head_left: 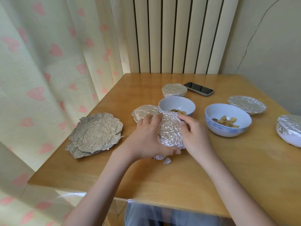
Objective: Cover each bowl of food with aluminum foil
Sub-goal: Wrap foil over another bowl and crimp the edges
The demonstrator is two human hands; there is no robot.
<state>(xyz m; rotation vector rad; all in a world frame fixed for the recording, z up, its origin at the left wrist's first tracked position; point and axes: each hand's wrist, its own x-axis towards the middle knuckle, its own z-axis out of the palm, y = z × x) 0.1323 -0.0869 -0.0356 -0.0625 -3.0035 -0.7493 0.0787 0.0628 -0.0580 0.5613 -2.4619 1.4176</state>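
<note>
A foil-covered bowl (170, 130) sits at the table's middle between both hands. My left hand (149, 137) grips its left side, thumb curled under the near edge. My right hand (194, 133) presses the foil on its right side with curled fingers. Two uncovered white bowls with food stand behind: one (176, 104) just beyond the hands, one (228, 119) to the right. Covered bowls stand at the back (174, 90), at back right (247, 105) and at the right edge (289, 130). A foil piece (145, 112) lies left of the open bowl.
A stack of crumpled foil sheets (96, 134) lies near the wooden table's (179, 180) left edge. A dark phone (199, 88) lies at the back. A small foil scrap (167, 160) lies near my left wrist. A curtain hangs left, a radiator behind.
</note>
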